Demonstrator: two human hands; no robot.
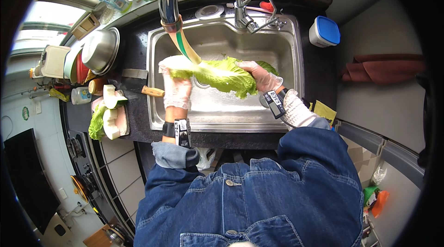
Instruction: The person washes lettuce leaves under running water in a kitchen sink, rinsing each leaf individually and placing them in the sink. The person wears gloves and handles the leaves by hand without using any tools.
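Over the steel sink [222, 125] I hold a large napa cabbage leaf [224, 76], its pale stem end to the left and its frilly green edge to the right. My left hand [176, 90], in a clear plastic glove, is closed around the stem end. The gloved fingers of my right hand [262, 76] grip the leafy end. Just above the leaf hangs the tap's pale hose [186, 49] with a green stripe. A darker green piece of leaf [267, 66] shows behind my right hand, in the sink.
A knife [153, 91] lies across the sink's left rim. Farther left are cut white vegetable pieces [111, 112], jars [81, 95] and stacked steel bowls [100, 50]. A blue-lidded tub [324, 31] stands on the right. A second, small tap [249, 24] rises at the back.
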